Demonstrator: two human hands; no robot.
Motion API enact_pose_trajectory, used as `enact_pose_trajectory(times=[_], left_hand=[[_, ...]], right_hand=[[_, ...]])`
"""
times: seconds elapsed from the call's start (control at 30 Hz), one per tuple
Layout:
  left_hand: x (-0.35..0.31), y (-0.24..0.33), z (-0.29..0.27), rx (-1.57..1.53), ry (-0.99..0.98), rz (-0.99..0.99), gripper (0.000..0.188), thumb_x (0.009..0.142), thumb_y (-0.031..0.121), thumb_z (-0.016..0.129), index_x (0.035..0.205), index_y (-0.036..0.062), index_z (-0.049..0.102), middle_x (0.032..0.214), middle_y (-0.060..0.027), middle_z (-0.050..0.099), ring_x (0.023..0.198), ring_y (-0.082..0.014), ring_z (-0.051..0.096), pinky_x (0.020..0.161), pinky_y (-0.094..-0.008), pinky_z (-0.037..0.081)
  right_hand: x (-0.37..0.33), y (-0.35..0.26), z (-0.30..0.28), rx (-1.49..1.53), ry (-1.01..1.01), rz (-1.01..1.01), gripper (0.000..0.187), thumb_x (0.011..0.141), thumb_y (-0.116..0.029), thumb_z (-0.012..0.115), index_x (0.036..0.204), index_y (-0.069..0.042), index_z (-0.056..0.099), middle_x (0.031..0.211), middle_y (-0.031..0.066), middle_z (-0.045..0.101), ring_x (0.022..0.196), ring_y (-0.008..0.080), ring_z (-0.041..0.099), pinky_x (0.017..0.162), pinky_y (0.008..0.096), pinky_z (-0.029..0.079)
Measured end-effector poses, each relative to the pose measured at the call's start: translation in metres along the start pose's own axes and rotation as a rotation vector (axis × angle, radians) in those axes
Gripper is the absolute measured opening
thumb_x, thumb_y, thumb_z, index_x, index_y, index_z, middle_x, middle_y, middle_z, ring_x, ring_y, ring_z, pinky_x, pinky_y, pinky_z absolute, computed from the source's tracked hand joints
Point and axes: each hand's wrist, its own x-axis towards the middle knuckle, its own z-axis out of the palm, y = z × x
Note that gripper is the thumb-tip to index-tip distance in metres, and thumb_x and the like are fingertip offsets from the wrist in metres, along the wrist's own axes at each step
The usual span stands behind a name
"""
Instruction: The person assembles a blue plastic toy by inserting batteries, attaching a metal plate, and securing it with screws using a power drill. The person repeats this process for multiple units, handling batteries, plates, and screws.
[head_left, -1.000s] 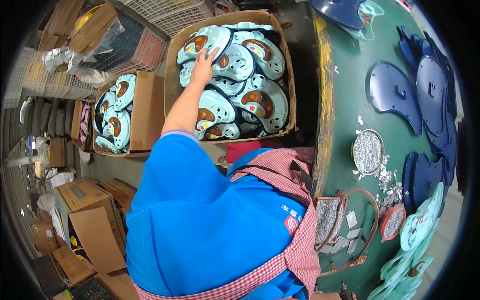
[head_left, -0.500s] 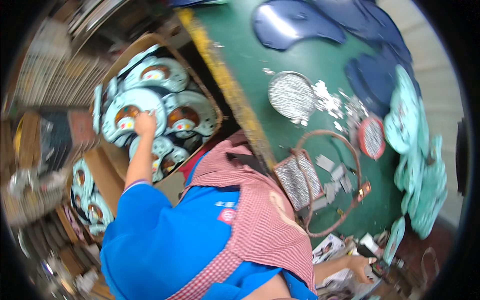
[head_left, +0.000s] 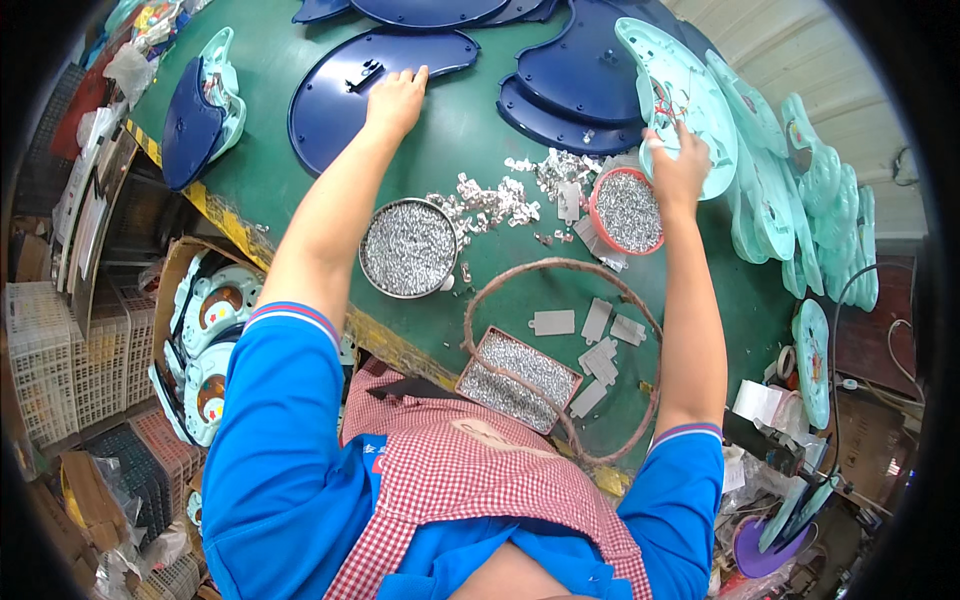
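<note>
My left hand (head_left: 396, 102) is on a dark blue curved plastic shell (head_left: 325, 110) at the inner bend of its edge, fingers over its face and thumb hidden. My right hand (head_left: 682, 168) grips the lower left part of a mint-green plastic shell (head_left: 715, 125), thumb and fingers apart on its rim. Thin coloured wires (head_left: 668, 103) show inside this green shell. Close below the right hand sits a red-rimmed round tub (head_left: 628, 210) of small metal pieces. A round metal tin (head_left: 408, 247) of similar pieces stands near my left forearm.
More blue shells (head_left: 580, 60) lie at the back. Green shells (head_left: 800, 190) stand stacked at right. A joined blue-and-green pair (head_left: 203, 110) rests far left. Loose metal bits, grey plates (head_left: 597, 360), a rectangular tray (head_left: 518, 380) and a brown hoop (head_left: 480, 300) occupy the bench; a carton of finished-looking units (head_left: 215, 310) stands left.
I have turned from the carton at left to face the bench. My left hand left a unit in the carton and moved onto the blue shell; my right hand came up to the green shell.
</note>
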Motion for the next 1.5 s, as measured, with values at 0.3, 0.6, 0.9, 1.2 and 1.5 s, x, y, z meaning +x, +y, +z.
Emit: enact_pose_trajectory(times=[0.3, 0.6, 0.9, 1.2, 1.5], left_hand=[[0.007, -0.065, -0.059, 0.179, 0.366, 0.137, 0.036, 0.084, 0.010, 0.059, 0.118, 0.0187, 0.055, 0.097, -0.0077, 0.061, 0.088, -0.0246, 0.066, 0.069, -0.0366, 0.056], [-0.036, -0.016, -0.246, -0.426, 0.329, 0.097, 0.034, 0.079, 0.005, 0.064, 0.112, -0.0022, 0.062, 0.098, -0.0175, 0.069, 0.086, -0.0284, 0.066, 0.079, -0.0375, 0.051], [-0.077, 0.038, -0.296, -0.592, 0.271, 0.579, 0.026, 0.058, -0.007, 0.069, 0.084, -0.0003, 0.067, 0.073, -0.0066, 0.062, 0.080, -0.0197, 0.061, 0.071, -0.0300, 0.048], [-0.119, 0.107, -0.297, -0.717, 0.230, 1.188, 0.010, 0.057, 0.020, 0.058, 0.059, 0.0107, 0.056, 0.072, 0.0001, 0.062, 0.086, -0.0210, 0.060, 0.098, -0.0427, 0.046], [-0.162, 0.151, -0.260, -1.537, -0.018, 0.544, 0.068, 0.079, 0.013, 0.070, 0.138, 0.0044, 0.037, 0.132, -0.0179, 0.046, 0.113, -0.0273, 0.051, 0.091, -0.0443, 0.051]], right_hand=[[-0.012, 0.008, -0.076, -0.039, 0.001, -0.157, 0.037, 0.077, -0.021, 0.060, 0.109, -0.005, 0.069, 0.073, 0.0178, 0.065, 0.066, 0.0314, 0.064, 0.065, 0.0408, 0.050], [-0.302, 0.009, -0.229, 0.109, -0.478, -0.520, 0.045, 0.062, -0.001, 0.067, 0.107, -0.002, 0.069, 0.055, 0.0000, 0.044, 0.050, 0.0182, 0.046, 0.053, 0.0328, 0.038], [-0.254, 0.017, -0.184, 0.135, -0.489, -0.122, 0.019, 0.081, -0.029, 0.070, 0.083, -0.010, 0.072, 0.071, 0.0076, 0.063, 0.067, 0.0278, 0.061, 0.059, 0.0400, 0.047], [-0.234, -0.013, -0.139, 1.036, -0.075, 0.613, 0.016, 0.086, -0.011, 0.069, 0.095, 0.002, 0.066, 0.088, 0.0105, 0.071, 0.083, 0.0173, 0.067, 0.078, 0.0274, 0.051], [-0.243, -0.042, -0.150, 1.371, -0.124, 0.630, 0.013, 0.082, 0.003, 0.069, 0.095, 0.006, 0.069, 0.082, 0.0109, 0.070, 0.074, 0.0150, 0.067, 0.069, 0.0247, 0.054]])
